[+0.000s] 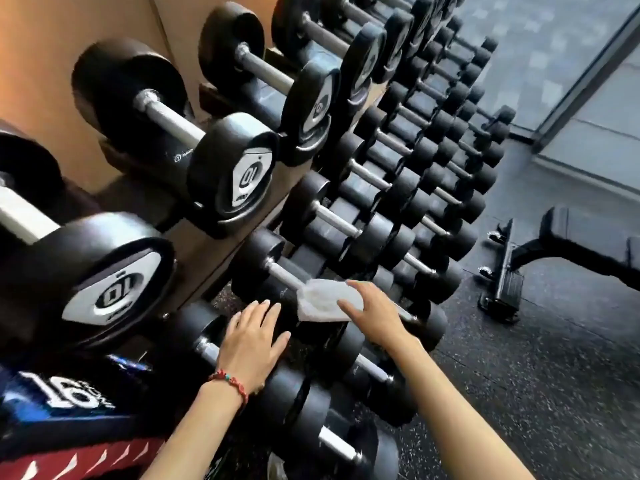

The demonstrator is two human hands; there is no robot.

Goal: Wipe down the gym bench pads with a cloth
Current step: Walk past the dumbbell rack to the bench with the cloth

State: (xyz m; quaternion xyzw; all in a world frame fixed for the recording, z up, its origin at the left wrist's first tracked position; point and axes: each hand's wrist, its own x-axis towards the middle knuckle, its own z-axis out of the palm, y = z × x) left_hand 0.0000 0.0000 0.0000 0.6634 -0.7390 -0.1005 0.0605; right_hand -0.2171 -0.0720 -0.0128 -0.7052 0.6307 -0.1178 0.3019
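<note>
Cloth at the dumbbell rack, bench pads apparently not yet wiped.

The right hand [372, 315] presses flat, fingers spread, on a crumpled white cloth [323, 299] lying on a black round-headed dumbbell with a steel handle [277, 268] in the low row; the left hand [254, 341], open and holding nothing, rests on the neighbouring black dumbbell [207, 336]. The black padded gym bench [575, 244] stands well apart at the right edge, only partly in view, and nothing touches it, so I judge the wiping of its pads is wholly left. The dumbbell rows crowd close on the left; the dark speckled rubber floor [519, 375] between rack and bench lies open for walking across.
</note>
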